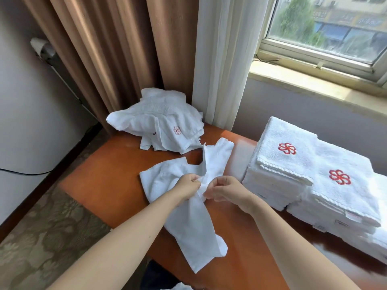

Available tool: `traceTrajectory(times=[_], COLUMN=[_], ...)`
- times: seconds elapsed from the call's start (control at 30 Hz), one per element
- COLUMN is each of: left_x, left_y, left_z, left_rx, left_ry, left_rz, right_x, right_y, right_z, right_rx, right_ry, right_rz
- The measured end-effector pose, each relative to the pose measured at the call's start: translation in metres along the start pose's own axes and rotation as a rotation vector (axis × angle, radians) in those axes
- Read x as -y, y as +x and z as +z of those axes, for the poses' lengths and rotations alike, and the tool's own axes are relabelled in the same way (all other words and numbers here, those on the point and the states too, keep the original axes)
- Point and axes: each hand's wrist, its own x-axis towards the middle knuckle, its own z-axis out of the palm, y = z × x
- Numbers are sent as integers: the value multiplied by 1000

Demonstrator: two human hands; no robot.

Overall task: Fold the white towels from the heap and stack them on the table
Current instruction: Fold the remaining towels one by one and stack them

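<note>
- White towel (188,208) lies crumpled and twisted at centre frame on the orange-brown tabletop (109,185), one end trailing toward the lower edge.
- Left hand (187,186) pinches a bunched fold at the towel's middle, fingers curled tight.
- Right hand (225,188) pinches the same bunch just beside it, fingers curled.
- Heap (159,124) of unfolded towels, upper centre, against the brown curtain (104,49).
- Stack of folded towels (314,176) with red flower emblems, right of frame, under the window (335,28).
</note>
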Motion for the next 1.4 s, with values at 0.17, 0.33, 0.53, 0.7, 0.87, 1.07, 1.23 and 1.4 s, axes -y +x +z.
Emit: traceTrajectory(times=[0.17,0.33,0.53,0.7,0.87,1.07,1.23,1.4], left_x=[7,13,26,40,45,26,12,15], left_y=[-8,-26,-52,-50,-47,-58,-75,-98], left_z=[-5,-20,-52,-85,-124,-181,-206,-214], left_rx=[-78,-174,-304,-420,-520,-439,-299,-273], left_ry=[139,149,317,465,640,800,796,313], left_rz=[114,224,253,265,261,285,307,423], right_x=[21,21,32,54,76,92,94,98], right_y=[10,19,15,2,-14,-48,-81,-109], right_z=[10,24,48,59,75,106,139,172], right_rx=[-252,-144,-260,-458,-735,-943,-1082,-1152], right_ry=[-490,-951,-751,-210,11,98,123,120], right_rz=[-284,-237,-175,-211,-277,-272,-317,-372])
